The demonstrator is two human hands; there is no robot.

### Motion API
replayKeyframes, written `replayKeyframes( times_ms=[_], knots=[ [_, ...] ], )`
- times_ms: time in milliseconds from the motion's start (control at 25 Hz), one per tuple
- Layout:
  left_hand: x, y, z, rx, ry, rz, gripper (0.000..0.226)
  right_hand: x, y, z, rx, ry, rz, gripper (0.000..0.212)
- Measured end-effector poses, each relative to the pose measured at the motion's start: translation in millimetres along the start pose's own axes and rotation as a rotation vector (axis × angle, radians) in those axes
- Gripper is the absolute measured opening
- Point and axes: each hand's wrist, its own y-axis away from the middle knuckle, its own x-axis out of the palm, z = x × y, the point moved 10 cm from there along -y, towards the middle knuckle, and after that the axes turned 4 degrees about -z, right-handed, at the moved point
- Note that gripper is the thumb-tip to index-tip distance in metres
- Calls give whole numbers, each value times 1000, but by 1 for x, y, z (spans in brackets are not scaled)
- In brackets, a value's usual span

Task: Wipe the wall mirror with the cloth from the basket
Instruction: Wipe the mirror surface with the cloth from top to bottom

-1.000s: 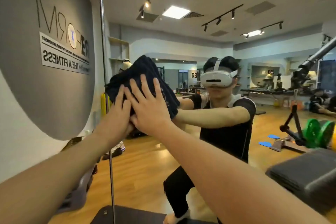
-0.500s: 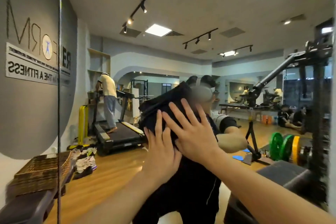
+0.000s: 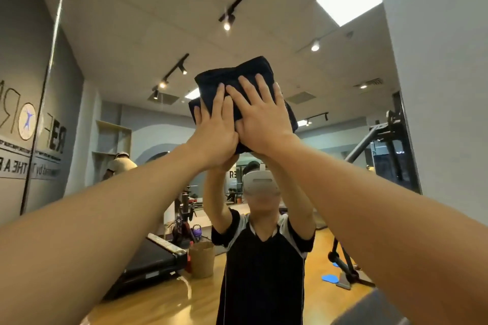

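A folded dark navy cloth (image 3: 232, 79) is pressed flat against the wall mirror (image 3: 137, 42), high up, above head level. My left hand (image 3: 215, 126) lies on the cloth's lower left part, fingers spread. My right hand (image 3: 260, 117) lies beside it on the cloth's right part, fingers spread upward, thumb edge touching the left hand. Both arms reach up and forward. The mirror shows my reflection below the cloth, arms raised. The basket is out of sight.
A vertical mirror seam (image 3: 45, 87) runs at the left. A white wall edge (image 3: 435, 74) bounds the mirror on the right. In the reflection are a treadmill (image 3: 150, 258), a brown bag (image 3: 202, 261), gym machines (image 3: 383, 145) and a person (image 3: 120, 165) at the back.
Both hands slid the cloth from the mirror's left side rightward, then up to a high spot above my reflected head. The view tilted upward with them.
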Motion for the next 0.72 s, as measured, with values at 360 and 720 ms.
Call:
replayKeyframes(
  times_ms=[360, 720],
  knots=[
    [23, -27, -102, 183, -52, -281, 67, -20, 33, -105, 96, 8, -123, 60],
    [112, 11, -258, 383, -11, -151, 64, -37, 172, -240, 274, 204, -141, 62]
  ],
)
